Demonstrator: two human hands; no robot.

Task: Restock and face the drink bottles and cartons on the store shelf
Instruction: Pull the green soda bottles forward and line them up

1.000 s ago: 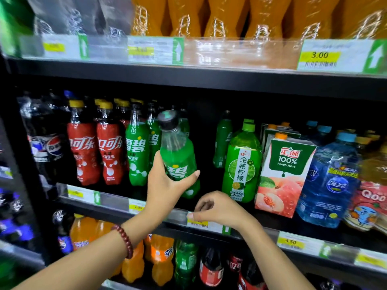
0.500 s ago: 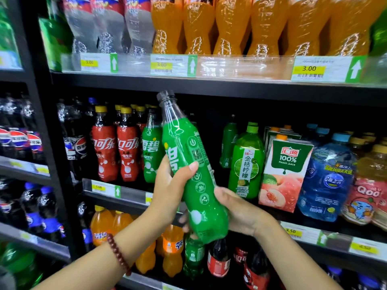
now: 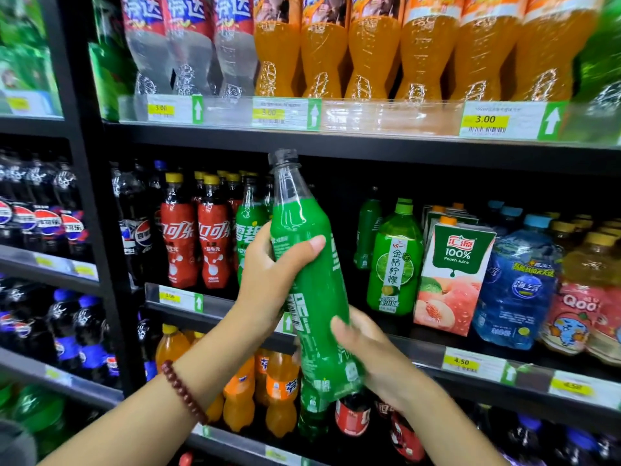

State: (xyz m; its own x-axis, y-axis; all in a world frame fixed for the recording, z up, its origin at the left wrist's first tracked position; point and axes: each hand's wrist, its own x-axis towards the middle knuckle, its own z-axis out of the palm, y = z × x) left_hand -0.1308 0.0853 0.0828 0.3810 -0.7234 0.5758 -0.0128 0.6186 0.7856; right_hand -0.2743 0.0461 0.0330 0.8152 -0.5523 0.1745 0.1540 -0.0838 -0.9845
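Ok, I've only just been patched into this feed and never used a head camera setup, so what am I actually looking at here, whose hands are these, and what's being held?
There is no machine: these are a person's two bare hands, filmed by one wide-angle camera on their head, looking forward and down at store shelves. The left hand, with a bead bracelet on its wrist, grips a green soda bottle around the middle. The right hand holds it near the base. The bottle is off the shelf, tilted. On the middle shelf behind stand red cola bottles, a lime drink bottle and a peach juice carton.
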